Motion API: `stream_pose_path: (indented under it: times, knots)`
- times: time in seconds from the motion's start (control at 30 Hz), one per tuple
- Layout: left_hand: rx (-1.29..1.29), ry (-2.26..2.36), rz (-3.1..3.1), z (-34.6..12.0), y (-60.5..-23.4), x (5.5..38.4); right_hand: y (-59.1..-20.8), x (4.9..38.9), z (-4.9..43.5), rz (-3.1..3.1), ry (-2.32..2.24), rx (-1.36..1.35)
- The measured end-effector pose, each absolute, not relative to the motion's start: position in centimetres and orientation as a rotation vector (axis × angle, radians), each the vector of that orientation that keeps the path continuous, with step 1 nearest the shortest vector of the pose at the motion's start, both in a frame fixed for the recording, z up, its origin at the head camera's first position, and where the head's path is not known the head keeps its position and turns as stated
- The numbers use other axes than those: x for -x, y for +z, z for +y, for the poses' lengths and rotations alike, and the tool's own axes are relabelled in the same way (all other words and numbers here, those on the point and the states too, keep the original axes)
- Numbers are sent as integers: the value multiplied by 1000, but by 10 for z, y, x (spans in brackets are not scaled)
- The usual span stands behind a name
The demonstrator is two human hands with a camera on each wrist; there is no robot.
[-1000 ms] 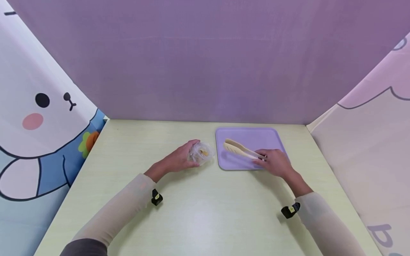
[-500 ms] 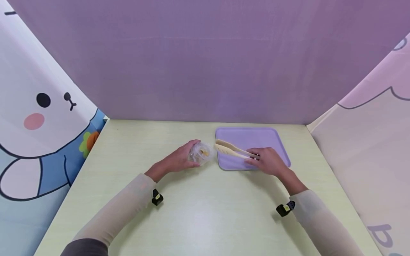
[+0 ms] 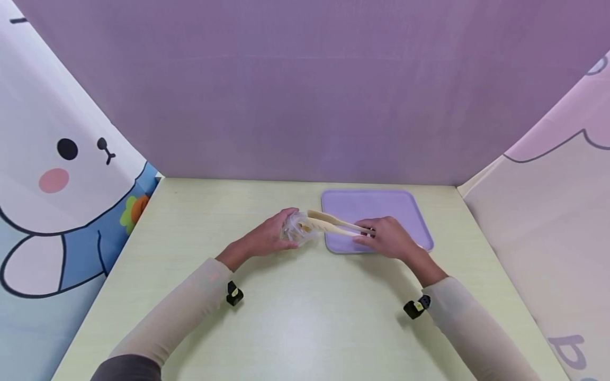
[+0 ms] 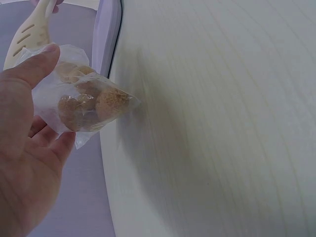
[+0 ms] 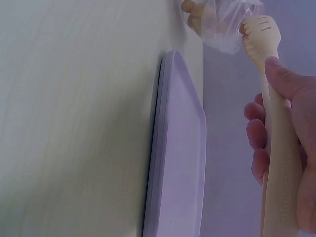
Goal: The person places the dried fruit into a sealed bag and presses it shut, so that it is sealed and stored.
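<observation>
Purple backdrop behind; pale wood-grain table, lilac tray near its far edge.

Head view: left hand grips a clear plastic bag just off the tray's left edge, mouth seemingly toward the tray. Right hand holds cream serving tongs that cross that edge to the bag, arms slightly parted. Cannot tell whether the tips are inside.

Left wrist: thumb above, fingertips below, bag pinched between. Rough, rounded brown pieces show through the film; kind unclear. Slotted tongs head beyond the bag.

Right wrist: thumb on one arm of the tongs, fingers curled at the other; gap narrow. Tongs head overlaps the bag.

Judgement: step in hand looks like bringing the tongs to the bagged pieces. Next move calls for a steady, open bag mouth, tips spread around one piece, then a gentle squeeze clear of the film.
</observation>
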State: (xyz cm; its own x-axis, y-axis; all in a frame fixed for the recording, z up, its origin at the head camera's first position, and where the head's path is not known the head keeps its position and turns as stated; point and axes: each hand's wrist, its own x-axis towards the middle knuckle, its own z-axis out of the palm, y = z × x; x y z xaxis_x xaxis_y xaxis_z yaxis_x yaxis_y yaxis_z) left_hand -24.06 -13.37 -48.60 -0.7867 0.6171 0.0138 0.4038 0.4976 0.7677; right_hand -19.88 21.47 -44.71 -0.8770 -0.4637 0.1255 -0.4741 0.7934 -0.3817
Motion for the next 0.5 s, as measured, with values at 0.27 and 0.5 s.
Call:
stream_pose_path:
  times: [0.27, 0.5]
  knots:
    - [-865, 1163, 2482, -134, -484, 240, -446, 198, 205, -2955, 664, -776]
    - [-861, 1173, 2469, -135, -483, 239, -445, 199, 204, -2963, 676, -758]
